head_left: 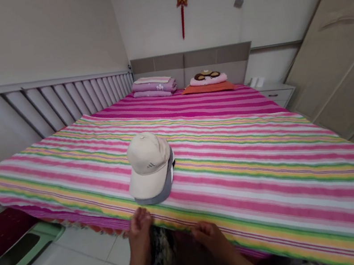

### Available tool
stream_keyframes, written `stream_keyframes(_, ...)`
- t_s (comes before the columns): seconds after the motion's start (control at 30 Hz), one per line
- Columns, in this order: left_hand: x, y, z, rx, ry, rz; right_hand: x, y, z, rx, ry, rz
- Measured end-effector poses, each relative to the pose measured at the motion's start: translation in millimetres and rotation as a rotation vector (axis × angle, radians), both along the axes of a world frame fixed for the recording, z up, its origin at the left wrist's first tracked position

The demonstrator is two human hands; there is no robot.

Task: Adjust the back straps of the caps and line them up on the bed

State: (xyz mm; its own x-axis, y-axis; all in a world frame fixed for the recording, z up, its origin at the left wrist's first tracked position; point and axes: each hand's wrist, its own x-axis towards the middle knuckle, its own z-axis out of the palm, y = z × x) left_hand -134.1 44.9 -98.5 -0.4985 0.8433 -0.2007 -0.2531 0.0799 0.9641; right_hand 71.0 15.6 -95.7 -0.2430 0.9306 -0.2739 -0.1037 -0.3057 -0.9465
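Note:
A beige baseball cap (147,160) with a small dark logo lies on the striped sheet (240,185), its brim towards me. Under it shows the edge of a grey cap (165,192), with bits of white and black at the side. My left hand (139,229) is at the sheet's front edge, just below the brims and apart from them; its fingers are loosely curled with nothing visible in them. Farther right along the same edge, my right hand (211,237) has its fingers pinched at the cloth's border. The fingertips are partly hidden.
Folded purple bedding (154,86) and a pillow stack (208,81) sit by the headboard (159,65). A padded rail (56,100) borders the left side. A green stool (30,252) stands on the tiled floor at left. A white nightstand (275,91) stands at right.

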Motion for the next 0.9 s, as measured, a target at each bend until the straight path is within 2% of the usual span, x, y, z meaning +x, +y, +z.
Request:
stream_keyframes(0.03,9,-15,-9.1,-0.05,-0.035,-0.086,5,-15,-6.1,-0.007,-0.031,-0.001)
stream_keyframes(0.1,27,-41,-24.3,-0.149,-0.021,-0.342,14,-41,-19.1,-0.022,-0.124,0.024)
stream_keyframes(0.17,45,-57,-32.2,-0.233,0.046,-0.59,22,-59,-29.3,0.015,-0.249,0.061)
stream_keyframes(0.23,60,-65,-31.5,-0.278,0.082,-0.76,30,-68,-33.4,0.084,-0.374,0.081)
stream_keyframes(0.3,70,-65,-24.4,-0.29,0.087,-0.848,39,-72,-31.3,0.15,-0.462,0.079)
stream_keyframes(0.43,73,-58,-10.3,-0.249,0.169,-0.876,54,-74,-21.3,0.198,-0.508,0.055)
stream_keyframes(0.53,69,-54,-10.0,-0.227,0.242,-0.873,60,-76,-16.2,0.188,-0.503,0.016)
stream_keyframes(0.63,66,-47,-5.8,-0.177,0.296,-0.852,64,-74,-5.5,0.173,-0.427,-0.083)
stream_keyframes(0.73,66,-34,16.5,-0.02,0.358,-0.809,67,-64,21.5,0.151,-0.232,-0.193)
stream_keyframes(0.8,68,-24,39.2,0.076,0.421,-0.757,69,-55,47.8,0.158,-0.071,-0.308)
stream_keyframes(0.9,70,-12,72.4,0.153,0.467,-0.723,72,-45,88.7,0.247,0.144,-0.43)
